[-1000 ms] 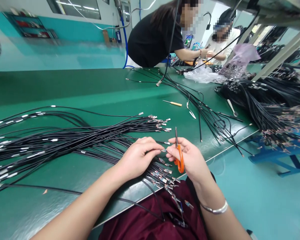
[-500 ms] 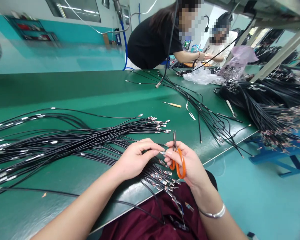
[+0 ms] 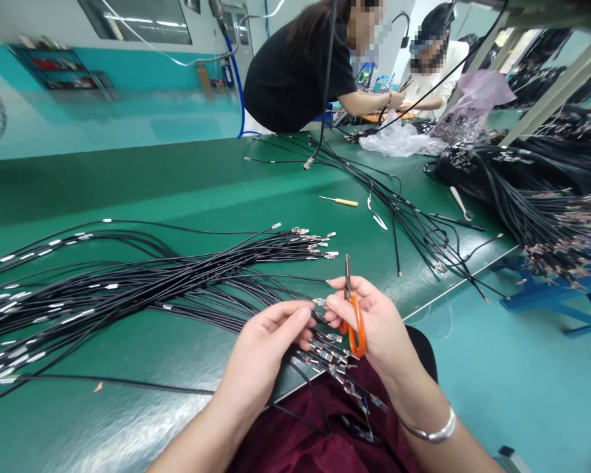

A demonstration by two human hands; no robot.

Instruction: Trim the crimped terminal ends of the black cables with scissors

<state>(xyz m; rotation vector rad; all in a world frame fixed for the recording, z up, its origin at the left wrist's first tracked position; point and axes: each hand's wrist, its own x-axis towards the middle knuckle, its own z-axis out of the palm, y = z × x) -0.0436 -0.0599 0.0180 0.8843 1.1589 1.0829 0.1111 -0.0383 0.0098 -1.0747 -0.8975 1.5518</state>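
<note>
My right hand (image 3: 374,322) holds a pair of orange-handled scissors (image 3: 356,328) with the blades pointing up. Between its thumb and fingers is the small metal connector (image 3: 320,302) at one cable's end. Just left of it, my left hand (image 3: 268,338) has thumb and forefinger pinched together at the same black cable; the cable is mostly hidden behind the fingers. Beneath both hands lie several cable ends with metal connectors (image 3: 328,351), some hanging over the table edge. Behind them, another bundle of black cables (image 3: 217,263) with white labels stretches to the left.
On the green table (image 3: 152,190) lie a screwdriver-like tool (image 3: 345,202), loose black cables (image 3: 374,187) and a white-handled tool (image 3: 458,199). A thick cable pile (image 3: 502,190) overhangs a blue stool (image 3: 566,299) at right. Two people (image 3: 300,72) work behind the table.
My left hand has turned and drawn slightly down, its thumb now more on top and the other fingers curled below. My right hand keeps the scissors and connector nearly in place.
</note>
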